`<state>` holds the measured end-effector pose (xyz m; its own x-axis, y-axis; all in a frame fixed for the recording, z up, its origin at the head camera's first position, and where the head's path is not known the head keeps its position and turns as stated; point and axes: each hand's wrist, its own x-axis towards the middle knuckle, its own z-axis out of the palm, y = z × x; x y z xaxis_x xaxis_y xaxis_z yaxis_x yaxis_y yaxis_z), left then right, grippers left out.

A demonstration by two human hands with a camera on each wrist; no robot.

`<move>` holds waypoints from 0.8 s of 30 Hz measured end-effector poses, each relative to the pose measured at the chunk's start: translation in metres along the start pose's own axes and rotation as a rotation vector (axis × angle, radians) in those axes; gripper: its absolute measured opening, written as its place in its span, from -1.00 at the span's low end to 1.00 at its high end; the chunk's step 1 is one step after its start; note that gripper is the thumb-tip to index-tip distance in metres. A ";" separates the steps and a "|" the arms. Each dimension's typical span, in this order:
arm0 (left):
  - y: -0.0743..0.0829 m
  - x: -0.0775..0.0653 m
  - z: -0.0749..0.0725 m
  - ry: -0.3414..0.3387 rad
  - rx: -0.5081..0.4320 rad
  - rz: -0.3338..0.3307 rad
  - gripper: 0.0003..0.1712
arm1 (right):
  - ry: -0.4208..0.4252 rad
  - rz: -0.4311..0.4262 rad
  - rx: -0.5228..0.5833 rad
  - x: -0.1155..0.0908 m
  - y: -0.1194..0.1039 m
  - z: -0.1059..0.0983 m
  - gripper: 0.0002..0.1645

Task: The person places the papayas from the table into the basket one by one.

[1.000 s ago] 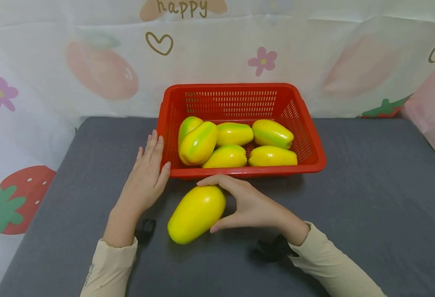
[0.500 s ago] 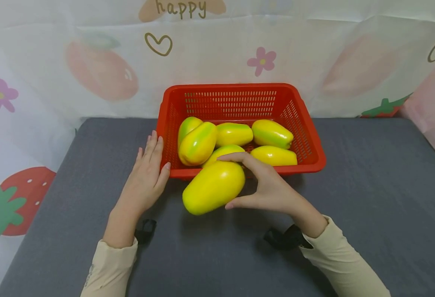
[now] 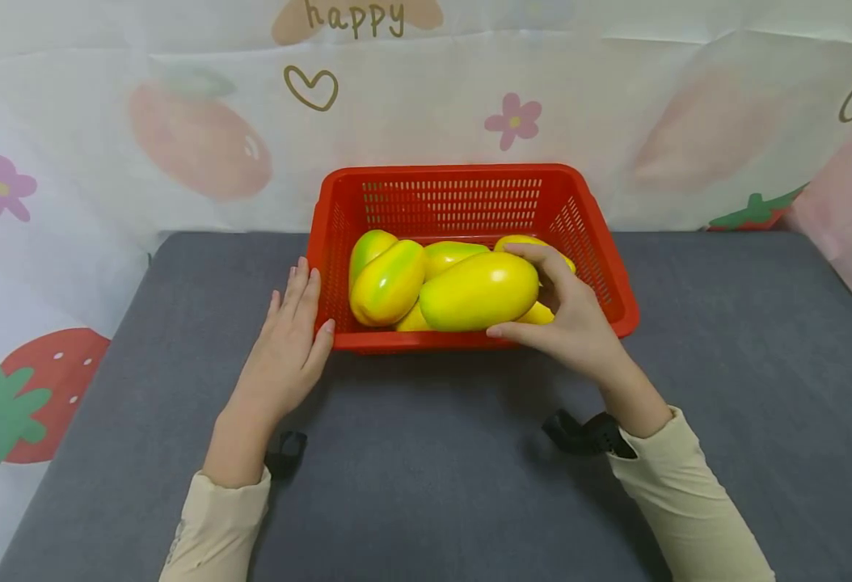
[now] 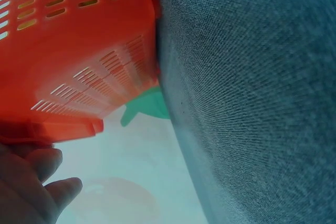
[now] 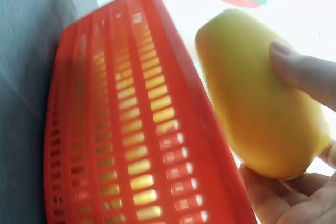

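Note:
My right hand (image 3: 575, 323) grips a large yellow papaya (image 3: 478, 293), its thumb on the near side and fingers at the right end. In the head view this papaya overlaps the front of the red basket (image 3: 390, 339); the right wrist view shows the held papaya (image 5: 257, 98) above the basket's rim. My left hand (image 3: 280, 347) rests with straight fingers along the basket's left side, thumb at the front corner. Inside the basket lie several yellow-green papayas (image 3: 388, 284), some partly hidden behind the held one.
The basket stands on a grey cloth-covered table (image 3: 426, 485), near its back edge. Behind hangs a pale curtain (image 3: 426, 97) printed with fruit and flowers. Each wrist wears a black strap (image 3: 582, 434).
My right hand has lifted the papaya from over the table in front and carried it forward and right, over the basket. The left hand has stayed against the basket's side.

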<state>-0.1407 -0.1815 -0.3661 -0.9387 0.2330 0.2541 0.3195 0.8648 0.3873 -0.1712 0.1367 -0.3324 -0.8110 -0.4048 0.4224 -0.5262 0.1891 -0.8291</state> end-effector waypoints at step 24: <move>0.001 0.000 0.001 0.005 0.005 0.000 -0.26 | 0.011 0.289 -0.267 0.003 0.012 -0.016 -0.06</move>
<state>-0.1408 -0.1808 -0.3664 -0.9381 0.2304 0.2587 0.3185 0.8673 0.3826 -0.1844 0.1517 -0.3353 -0.9373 -0.2913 0.1911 -0.3229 0.5206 -0.7904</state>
